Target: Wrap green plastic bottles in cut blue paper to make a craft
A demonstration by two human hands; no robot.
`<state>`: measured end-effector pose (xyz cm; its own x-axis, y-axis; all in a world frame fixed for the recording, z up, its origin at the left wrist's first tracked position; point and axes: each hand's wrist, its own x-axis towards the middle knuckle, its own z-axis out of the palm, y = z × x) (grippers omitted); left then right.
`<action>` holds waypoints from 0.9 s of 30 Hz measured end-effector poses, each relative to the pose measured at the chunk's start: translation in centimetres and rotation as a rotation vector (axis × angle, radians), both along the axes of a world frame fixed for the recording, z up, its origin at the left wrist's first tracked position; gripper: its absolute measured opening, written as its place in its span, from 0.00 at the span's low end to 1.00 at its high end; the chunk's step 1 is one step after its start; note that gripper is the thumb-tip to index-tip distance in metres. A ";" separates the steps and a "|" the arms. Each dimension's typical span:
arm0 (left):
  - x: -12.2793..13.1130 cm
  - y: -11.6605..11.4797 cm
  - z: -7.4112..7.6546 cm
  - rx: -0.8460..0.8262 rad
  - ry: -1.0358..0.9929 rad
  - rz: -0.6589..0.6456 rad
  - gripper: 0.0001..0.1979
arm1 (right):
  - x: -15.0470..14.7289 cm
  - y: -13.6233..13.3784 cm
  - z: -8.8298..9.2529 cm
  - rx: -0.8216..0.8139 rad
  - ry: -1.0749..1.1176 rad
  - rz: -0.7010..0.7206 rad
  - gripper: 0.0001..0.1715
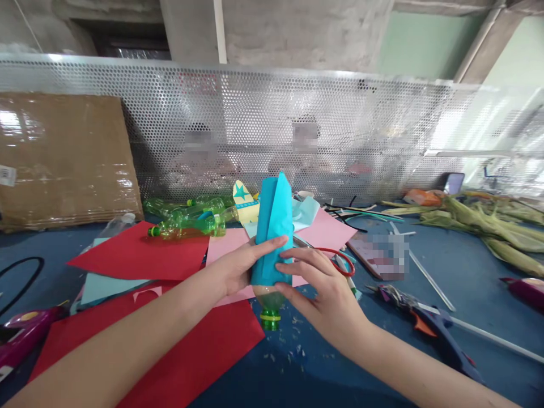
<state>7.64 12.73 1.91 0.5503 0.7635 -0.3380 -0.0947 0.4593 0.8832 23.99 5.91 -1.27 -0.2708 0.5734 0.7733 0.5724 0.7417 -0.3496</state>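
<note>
A plastic bottle (269,299) with a green cap hangs neck down between my hands, over the table. Blue paper (272,226) wraps around its body, and one edge of the sheet stands up in a point at the top. My left hand (242,263) grips the wrapped bottle from the left, its thumb laid across the paper. From the right, my right hand (325,283) closes on it with fingertips pressed against the paper. Behind the bottle are red-handled scissors (346,263) and a pale yellow paper piece with a blue star (242,198).
Red paper sheets (144,252) and pink paper (334,229) cover the middle. Green bottles (191,224) lie at back left, near a cardboard sheet (63,158). A blue glue gun (446,334), a phone (378,255), white sticks (429,280) and corn husks (501,226) lie right.
</note>
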 end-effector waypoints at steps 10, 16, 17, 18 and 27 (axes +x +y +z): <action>-1.2 -0.8 -0.8 -0.014 0.029 0.008 0.27 | -0.1 0.2 -0.6 -0.056 0.012 0.058 0.13; -1.8 -1.2 -1.0 0.059 -0.030 -0.064 0.31 | 0.5 0.5 -0.7 -0.151 0.114 0.033 0.15; -1.9 -1.3 -1.0 0.072 -0.037 -0.064 0.33 | 0.5 0.5 -0.7 -0.168 0.130 0.027 0.15; -1.9 -1.4 -1.0 0.082 -0.040 -0.059 0.36 | 0.6 0.6 -0.8 -0.175 0.140 0.025 0.14; -1.5 -1.9 -1.8 0.134 -0.167 0.027 0.43 | 0.4 0.5 -1.3 0.022 0.185 0.024 0.15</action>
<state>6.14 10.86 0.07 0.5687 0.8107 -0.1390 -0.2552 0.3345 0.9072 24.44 6.45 -2.61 -0.1358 0.5512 0.8233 0.4817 0.7628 -0.4313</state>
